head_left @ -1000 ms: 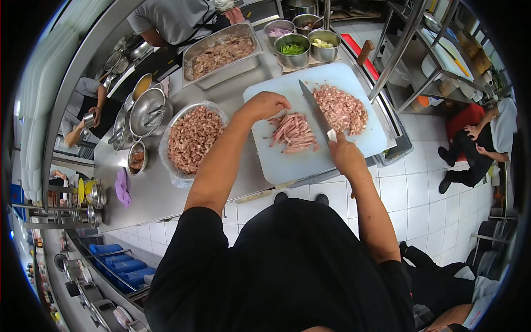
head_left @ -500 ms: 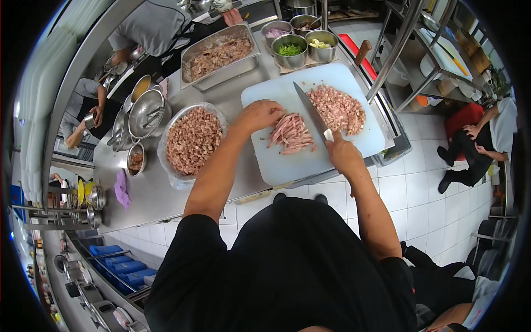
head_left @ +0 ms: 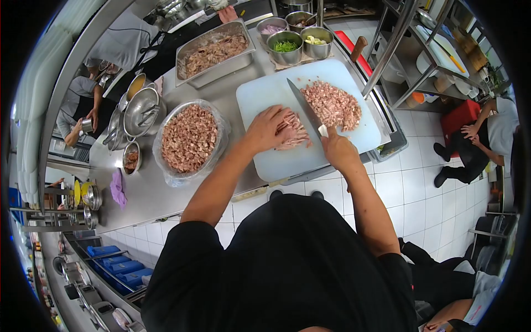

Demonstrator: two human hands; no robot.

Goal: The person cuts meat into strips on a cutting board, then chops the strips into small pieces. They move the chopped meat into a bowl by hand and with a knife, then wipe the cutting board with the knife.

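Note:
My left hand (head_left: 268, 130) rests on the left side of a pile of meat strips (head_left: 296, 134), its fingers curled against them and its fingertips partly hidden. The strips lie on a white cutting board (head_left: 260, 91). My right hand (head_left: 339, 149) is closed around the handle of a kitchen knife (head_left: 305, 103). The blade points away from me and lies between the strips and a heap of diced meat (head_left: 332, 105) on the right part of the board.
Left of the board stands a plastic-lined bowl of diced meat (head_left: 189, 138). Behind it is a metal pan of meat (head_left: 215, 52). Steel pots, one with chopped greens (head_left: 285, 47), stand at the back. A purple cloth (head_left: 118, 187) lies at left. Other people are around the kitchen.
My left hand has moved from the strips' upper left edge down onto them. My right hand keeps the knife in about the same place. The whole view has shifted slightly.

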